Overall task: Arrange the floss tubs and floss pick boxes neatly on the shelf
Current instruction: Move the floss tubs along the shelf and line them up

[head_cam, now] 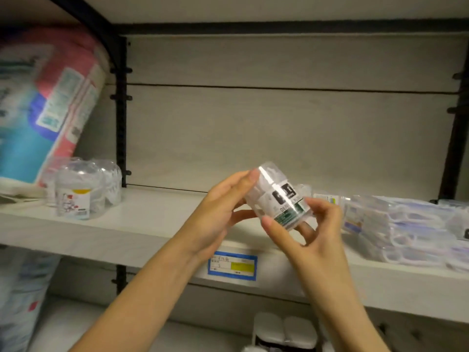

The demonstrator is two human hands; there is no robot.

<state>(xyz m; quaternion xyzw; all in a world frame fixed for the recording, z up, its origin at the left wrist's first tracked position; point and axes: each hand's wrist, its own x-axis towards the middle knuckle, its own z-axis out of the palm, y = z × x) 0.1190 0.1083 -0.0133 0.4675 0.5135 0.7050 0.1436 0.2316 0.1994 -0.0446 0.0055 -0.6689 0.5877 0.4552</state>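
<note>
A floss tub (278, 199), a clear plastic cylinder with a black, white and green label, is held tilted in the air in front of the pale, matte shelf (142, 224), above its front edge. The left hand (218, 214) grips its upper end with fingers curled round the rim, and the right hand (314, 224) grasps its lower end between thumb and fingers. On the shelf's left stand more clear round tubs (83, 191) in glossy film, near a soft, rounded pink and blue plastic-wrapped pack (45, 102). On the right lie flat transparent floss pick boxes (396, 229), stacked unevenly. A blue-bordered price tag (232, 265) is stuck on the shelf edge.
</note>
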